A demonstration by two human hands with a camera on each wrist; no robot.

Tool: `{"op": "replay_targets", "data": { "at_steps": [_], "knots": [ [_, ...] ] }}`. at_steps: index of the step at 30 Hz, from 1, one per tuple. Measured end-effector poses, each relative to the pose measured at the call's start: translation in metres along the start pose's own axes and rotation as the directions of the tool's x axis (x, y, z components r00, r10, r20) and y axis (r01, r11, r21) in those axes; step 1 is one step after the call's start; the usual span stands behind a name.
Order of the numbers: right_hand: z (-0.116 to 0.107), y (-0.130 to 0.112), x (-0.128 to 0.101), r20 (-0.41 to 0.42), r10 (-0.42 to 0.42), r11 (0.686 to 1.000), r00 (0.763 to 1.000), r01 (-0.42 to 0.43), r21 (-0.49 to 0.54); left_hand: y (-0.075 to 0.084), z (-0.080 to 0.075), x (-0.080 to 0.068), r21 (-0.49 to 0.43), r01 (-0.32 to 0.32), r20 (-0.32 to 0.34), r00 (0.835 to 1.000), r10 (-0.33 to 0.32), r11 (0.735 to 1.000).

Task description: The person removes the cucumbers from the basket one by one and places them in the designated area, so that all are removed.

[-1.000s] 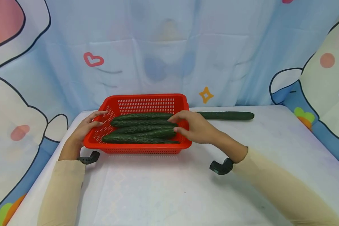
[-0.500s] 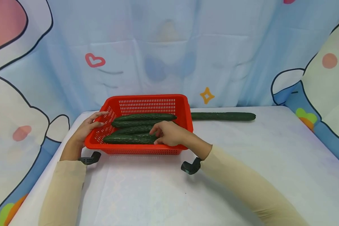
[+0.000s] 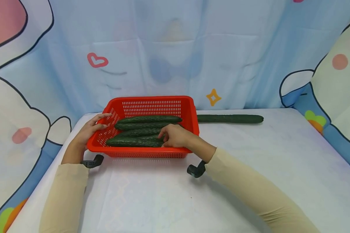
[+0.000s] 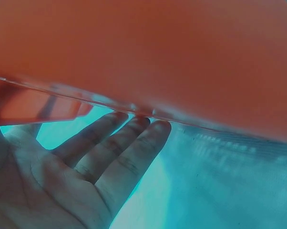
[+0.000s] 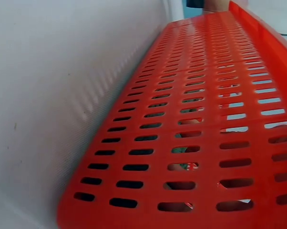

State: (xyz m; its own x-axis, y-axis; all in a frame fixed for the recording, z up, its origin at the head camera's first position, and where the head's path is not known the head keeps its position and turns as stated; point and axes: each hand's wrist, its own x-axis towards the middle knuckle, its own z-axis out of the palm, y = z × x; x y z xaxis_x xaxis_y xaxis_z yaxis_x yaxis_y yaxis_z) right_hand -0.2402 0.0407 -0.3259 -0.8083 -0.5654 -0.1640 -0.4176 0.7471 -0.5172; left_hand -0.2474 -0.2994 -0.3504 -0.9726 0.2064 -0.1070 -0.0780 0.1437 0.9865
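Observation:
A red slotted plastic basket stands on the white table, with several long green cucumbers lying side by side in it. My left hand grips the basket's left end, thumb and a finger over the rim. In the left wrist view, fingers of that hand reach up against the basket's outside. My right hand is inside the front right part, its fingers curled down around the right end of the front cucumber. The right wrist view shows the slotted front wall; bits of hand and green show through its slots.
One more cucumber lies on the table right of the basket, near the back edge. Behind the table hangs a light blue printed curtain. A dark wrist camera hangs below the right wrist.
My right hand has moved left and toward the front, from the basket's right rim down onto the front cucumber. The left hand has stayed at the left end.

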Motion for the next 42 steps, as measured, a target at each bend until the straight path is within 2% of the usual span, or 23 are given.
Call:
{"op": "replay_targets", "data": {
  "at_steps": [7, 17, 23, 30, 42],
  "knots": [
    [0.0018, 0.0001, -0.0002, -0.021, 0.044, 0.998, 0.999, -0.045, -0.04, 0.0006, 0.0005, 0.0024, -0.019, 0.0, 0.002, 1.0, 0.0, 1.0],
    [0.0026, 0.0, 0.0012, -0.038, 0.038, 0.991, 0.999, -0.042, -0.124, 0.0027, 0.0004, 0.0006, -0.035, -0.007, 0.023, 1.0, 0.008, 0.999],
    [0.0015, -0.0012, 0.0017, -0.013, 0.03, 0.987, 0.999, -0.032, -0.16, 0.0032, 0.0011, -0.0001, -0.033, 0.017, 0.003, 1.0, -0.017, 0.999],
    [0.0012, -0.0023, 0.0011, 0.014, 0.02, 0.983, 1.0, -0.017, -0.184, 0.0012, -0.0003, -0.0001, -0.026, -0.009, 0.02, 1.0, 0.01, 1.0],
    [0.0, -0.0022, 0.0005, 0.072, 0.036, 0.984, 0.997, -0.022, -0.178, 0.0015, -0.0005, 0.0, -0.043, 0.025, 0.004, 1.0, -0.025, 0.999]
  ]
}}
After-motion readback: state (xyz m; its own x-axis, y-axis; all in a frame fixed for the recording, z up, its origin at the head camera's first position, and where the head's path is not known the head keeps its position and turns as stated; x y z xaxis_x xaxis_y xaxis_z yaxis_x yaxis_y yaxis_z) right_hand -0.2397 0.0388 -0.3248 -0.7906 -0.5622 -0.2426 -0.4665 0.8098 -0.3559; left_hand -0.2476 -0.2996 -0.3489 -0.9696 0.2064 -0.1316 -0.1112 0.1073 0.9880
